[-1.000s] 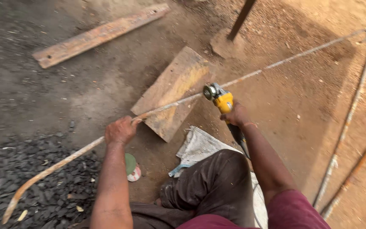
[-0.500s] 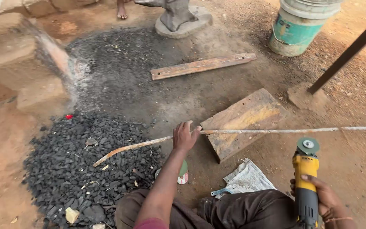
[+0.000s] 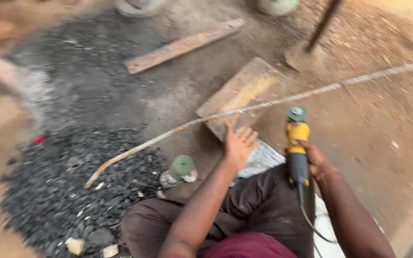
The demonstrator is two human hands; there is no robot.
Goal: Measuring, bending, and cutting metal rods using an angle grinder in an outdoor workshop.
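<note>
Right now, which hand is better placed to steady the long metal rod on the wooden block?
Left. The left hand hovers open just below the rod at the wooden block, probably a short reach. The right hand is occupied gripping the yellow angle grinder.

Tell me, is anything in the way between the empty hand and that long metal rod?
Nothing visible is. The left hand is open, just below the long rod, which lies across the wooden block. Only bare ground and the block's edge lie between them. The right hand holds the yellow grinder.

Open-air dirt-floor metal workshop (charcoal heap point(image 3: 48, 191), angle grinder point(image 3: 297, 143), long iron rod point(image 3: 273, 101))
</note>
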